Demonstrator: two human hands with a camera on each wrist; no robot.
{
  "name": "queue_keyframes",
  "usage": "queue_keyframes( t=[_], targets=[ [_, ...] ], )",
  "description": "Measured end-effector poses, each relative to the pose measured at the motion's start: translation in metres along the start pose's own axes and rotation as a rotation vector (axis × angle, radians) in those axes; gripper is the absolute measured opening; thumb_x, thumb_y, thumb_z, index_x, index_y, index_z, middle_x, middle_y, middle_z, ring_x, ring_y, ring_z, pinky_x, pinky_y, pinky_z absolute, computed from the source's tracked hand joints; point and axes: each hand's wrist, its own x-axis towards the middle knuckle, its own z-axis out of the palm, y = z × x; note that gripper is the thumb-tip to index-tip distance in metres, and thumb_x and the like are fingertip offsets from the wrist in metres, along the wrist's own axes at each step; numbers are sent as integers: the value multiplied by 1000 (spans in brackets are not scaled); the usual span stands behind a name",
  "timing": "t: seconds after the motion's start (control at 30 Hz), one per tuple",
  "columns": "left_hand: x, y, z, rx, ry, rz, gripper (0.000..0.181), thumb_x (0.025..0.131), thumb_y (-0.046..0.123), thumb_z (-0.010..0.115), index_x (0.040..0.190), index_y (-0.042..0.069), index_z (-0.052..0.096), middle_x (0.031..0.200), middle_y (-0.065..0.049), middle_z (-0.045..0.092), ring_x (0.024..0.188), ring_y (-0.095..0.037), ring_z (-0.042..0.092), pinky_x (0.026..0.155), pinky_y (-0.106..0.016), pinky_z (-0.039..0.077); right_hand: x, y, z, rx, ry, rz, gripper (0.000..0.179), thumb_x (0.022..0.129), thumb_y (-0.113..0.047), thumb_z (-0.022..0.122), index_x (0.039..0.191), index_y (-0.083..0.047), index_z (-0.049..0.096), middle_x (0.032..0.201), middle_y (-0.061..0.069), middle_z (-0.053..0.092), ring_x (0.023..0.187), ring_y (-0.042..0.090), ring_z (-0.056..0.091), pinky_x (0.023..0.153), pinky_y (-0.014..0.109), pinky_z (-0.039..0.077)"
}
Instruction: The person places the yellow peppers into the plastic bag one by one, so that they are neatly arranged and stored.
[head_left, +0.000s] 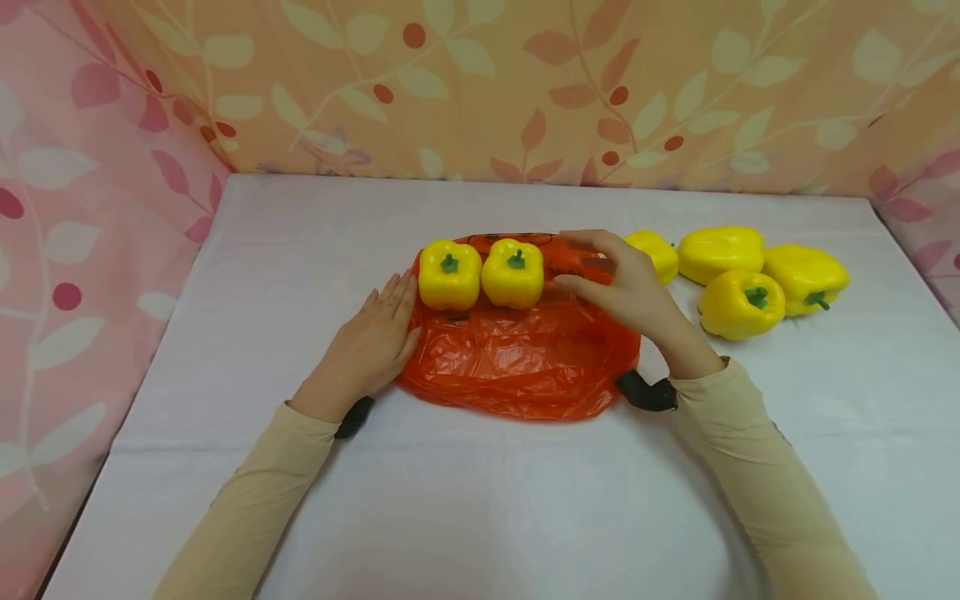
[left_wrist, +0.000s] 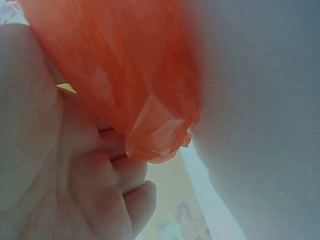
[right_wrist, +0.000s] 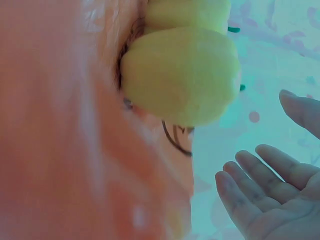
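Note:
Two yellow bell peppers, a left one [head_left: 450, 290] and a right one [head_left: 513, 287], stand side by side with green stems up on a red plastic bag [head_left: 517, 358] lying on the table. My left hand [head_left: 372, 340] rests along the bag's left edge, its fingers extended and touching the plastic, as the left wrist view also shows. Over the bag's right side, my right hand [head_left: 637, 287] is held with thumb and fingers apart. In the right wrist view the right hand [right_wrist: 275, 197] holds nothing and stays a little away from the nearer pepper [right_wrist: 180, 75].
Several more yellow bell peppers lie to the right, including one with its stem facing me [head_left: 738, 308]. One pepper [head_left: 651, 250] is partly hidden behind my right hand. A white cloth [head_left: 465, 500] covers the table, with patterned curtains [head_left: 450, 92] behind it.

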Motion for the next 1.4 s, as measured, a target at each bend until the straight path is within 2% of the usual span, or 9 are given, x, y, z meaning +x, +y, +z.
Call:
queue_keyframes(
  t=[0.2, 0.43, 0.57, 0.83, 0.97, 1.17, 1.4],
  targets=[
    [0, 0, 0, 6, -3, 3, 65, 99, 25, 41, 146, -11, 12, 153, -24, 13, 142, -34, 11, 113, -48, 13, -14, 3, -14, 11, 62, -17, 50, 86, -7, 68, 132, 0, 50, 134, 15, 51, 122, 30, 47, 100, 47, 41],
    [-1, 1, -1, 4, -12, 0, 66, 100, 26, 41, 146, -10, 11, 153, -23, 12, 142, -33, 9, 114, -47, 12, -32, 7, -32, -45, 163, -20, 47, 86, -6, 68, 130, 0, 53, 132, 14, 53, 120, 19, 49, 96, 23, 43],
    [0, 0, -1, 3, -8, 1, 66, 100, 25, 41, 146, -10, 11, 154, -23, 12, 142, -33, 9, 114, -47, 12, -44, 10, -43, -69, 218, -15, 46, 85, -4, 69, 128, 0, 55, 130, 14, 55, 117, 15, 50, 93, 16, 43],
    [0, 1, -2, 0, -8, 0, 65, 100, 24, 41, 146, -11, 11, 153, -23, 12, 142, -33, 9, 114, -47, 12, -66, 21, -60, -76, 290, 102, 47, 85, -8, 70, 129, -3, 55, 128, 7, 55, 110, 10, 54, 88, 10, 44],
    [-1, 0, -1, -2, -6, -3, 65, 100, 24, 41, 146, -10, 11, 153, -23, 12, 142, -33, 10, 114, -47, 12, -74, 26, -67, -68, 340, 111, 47, 83, -4, 71, 128, -3, 56, 125, 3, 57, 108, 4, 52, 88, 9, 42],
    [-1, 0, 0, -3, -5, -11, 66, 99, 25, 42, 146, -10, 12, 153, -23, 13, 142, -33, 10, 114, -46, 12, -84, 34, -78, -59, 408, 108, 45, 82, 1, 70, 125, 1, 58, 117, -7, 59, 107, 2, 53, 86, 7, 42],
    [0, 1, -1, -3, -16, -10, 66, 99, 24, 42, 146, -10, 11, 153, -23, 12, 142, -34, 9, 114, -47, 12, -94, 43, -88, -31, 465, 116, 44, 80, 6, 69, 123, -2, 61, 114, -4, 61, 107, 6, 55, 84, 7, 43]
  ],
)
